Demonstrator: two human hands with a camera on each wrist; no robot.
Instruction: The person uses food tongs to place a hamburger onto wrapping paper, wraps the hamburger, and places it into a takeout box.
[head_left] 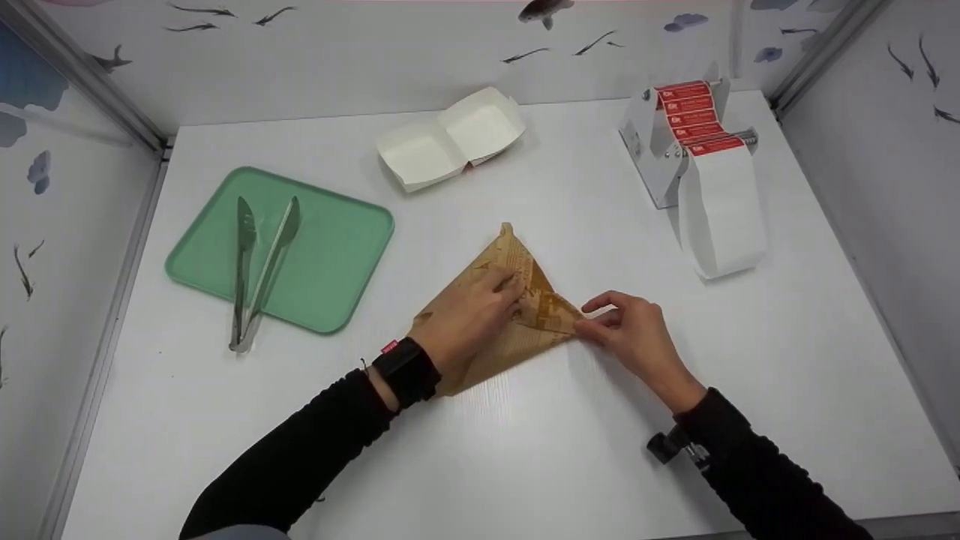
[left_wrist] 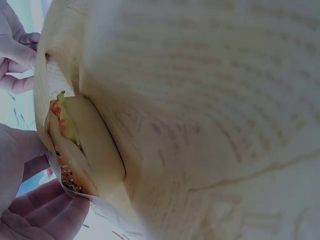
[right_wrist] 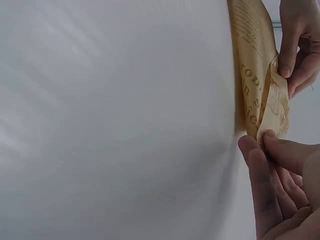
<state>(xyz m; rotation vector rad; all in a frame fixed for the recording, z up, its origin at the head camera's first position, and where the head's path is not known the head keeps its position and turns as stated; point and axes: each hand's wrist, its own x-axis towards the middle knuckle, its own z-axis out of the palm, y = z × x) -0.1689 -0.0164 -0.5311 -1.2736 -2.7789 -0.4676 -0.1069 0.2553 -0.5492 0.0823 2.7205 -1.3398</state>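
Note:
A sheet of brown printed wrapping paper [head_left: 487, 367] is folded around a burger. The burger [left_wrist: 75, 145] shows in the left wrist view through the paper's open side, with a seeded bun, lettuce and a reddish filling. My left hand [head_left: 472, 311] lies over the wrapped burger and holds it, thumb on the folded flap and fingers curled at its side. At the right corner of the paper, my right hand [head_left: 630, 330] pinches the folded tip between thumb and fingers. The right wrist view shows that pinch close up, the paper [right_wrist: 254, 75] standing along the table.
A green tray [head_left: 337, 247] with metal tongs [head_left: 262, 292] lies at the left. An open white paper box [head_left: 450, 142] stands at the back. To the back right is a label dispenser [head_left: 660, 150] with red labels and a hanging white strip [head_left: 724, 217].

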